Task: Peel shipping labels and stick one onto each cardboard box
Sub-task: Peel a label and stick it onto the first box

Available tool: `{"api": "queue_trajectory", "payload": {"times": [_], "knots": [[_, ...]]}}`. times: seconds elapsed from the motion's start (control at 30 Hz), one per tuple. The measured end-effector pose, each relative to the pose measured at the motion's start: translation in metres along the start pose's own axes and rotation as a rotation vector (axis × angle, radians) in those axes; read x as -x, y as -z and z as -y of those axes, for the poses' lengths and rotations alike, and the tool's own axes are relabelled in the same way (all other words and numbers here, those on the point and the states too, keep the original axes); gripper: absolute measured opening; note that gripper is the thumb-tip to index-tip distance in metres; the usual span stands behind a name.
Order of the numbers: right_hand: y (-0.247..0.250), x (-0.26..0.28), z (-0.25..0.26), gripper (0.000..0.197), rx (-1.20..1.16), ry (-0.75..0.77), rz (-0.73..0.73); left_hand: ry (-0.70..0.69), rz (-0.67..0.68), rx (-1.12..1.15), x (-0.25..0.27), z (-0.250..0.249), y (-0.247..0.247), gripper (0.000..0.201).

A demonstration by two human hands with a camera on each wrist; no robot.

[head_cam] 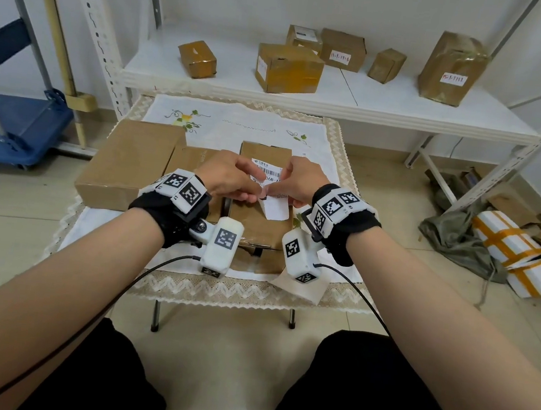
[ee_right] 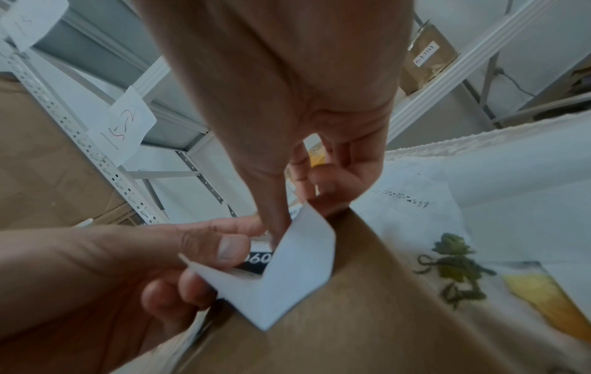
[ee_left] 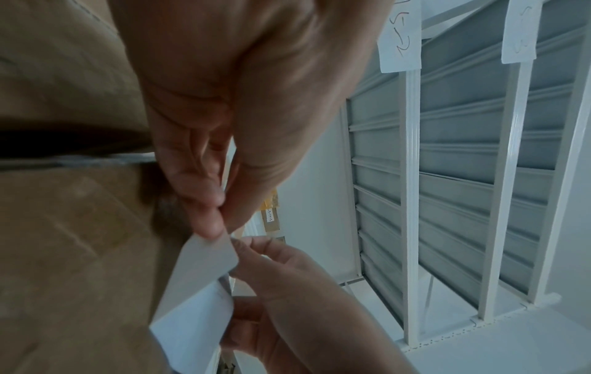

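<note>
Both hands meet over a brown cardboard box (head_cam: 260, 224) at the middle of the small table. Between them is a white shipping label (head_cam: 267, 172) with a barcode, and its backing paper (head_cam: 275, 208) hangs down in a fold. My left hand (head_cam: 231, 180) pinches the paper between thumb and fingers (ee_left: 207, 222). My right hand (head_cam: 298, 182) pinches the other layer at its edge (ee_right: 307, 227). In the right wrist view the backing (ee_right: 281, 286) bends in a V away from the printed label. A larger plain box (head_cam: 126, 163) lies to the left.
The table wears a white embroidered cloth (head_cam: 237, 124) with a lace edge. Behind it a white shelf (head_cam: 373, 98) holds several taped cardboard boxes, some with handwritten labels. A blue cart (head_cam: 13, 131) stands at the left; wrapped parcels (head_cam: 517, 254) lie on the floor at the right.
</note>
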State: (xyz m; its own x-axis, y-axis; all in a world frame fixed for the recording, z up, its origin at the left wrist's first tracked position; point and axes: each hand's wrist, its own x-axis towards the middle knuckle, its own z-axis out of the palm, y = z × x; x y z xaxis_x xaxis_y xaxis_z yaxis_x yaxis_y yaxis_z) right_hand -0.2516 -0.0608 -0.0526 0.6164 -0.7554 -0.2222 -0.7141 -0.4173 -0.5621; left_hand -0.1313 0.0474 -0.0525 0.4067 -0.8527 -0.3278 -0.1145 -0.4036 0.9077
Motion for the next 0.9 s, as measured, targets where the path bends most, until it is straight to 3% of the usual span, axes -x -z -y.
{"api": "queue_trajectory", "payload": {"times": [0.3,0.5,0.67,0.77,0.9], "knots": [[-0.002,-0.005,-0.005,0.042,-0.098,-0.015,-0.001,-0.034,-0.007,-0.009,0.002,0.001,-0.002,0.035],[-0.007,-0.003,-0.013,0.055,-0.233,-0.03,-0.035,-0.108,-0.007,-0.011,0.004,0.007,0.0,0.044],[-0.007,-0.005,-0.016,0.058,-0.27,-0.033,-0.032,-0.144,0.004,0.002,0.006,0.008,-0.002,0.036],[-0.007,-0.006,-0.018,0.056,-0.27,-0.036,-0.025,-0.135,0.061,-0.043,0.005,0.007,0.003,0.025],[-0.006,-0.008,-0.018,0.052,-0.255,-0.037,-0.018,-0.159,0.232,-0.156,0.007,0.006,0.013,0.034]]}}
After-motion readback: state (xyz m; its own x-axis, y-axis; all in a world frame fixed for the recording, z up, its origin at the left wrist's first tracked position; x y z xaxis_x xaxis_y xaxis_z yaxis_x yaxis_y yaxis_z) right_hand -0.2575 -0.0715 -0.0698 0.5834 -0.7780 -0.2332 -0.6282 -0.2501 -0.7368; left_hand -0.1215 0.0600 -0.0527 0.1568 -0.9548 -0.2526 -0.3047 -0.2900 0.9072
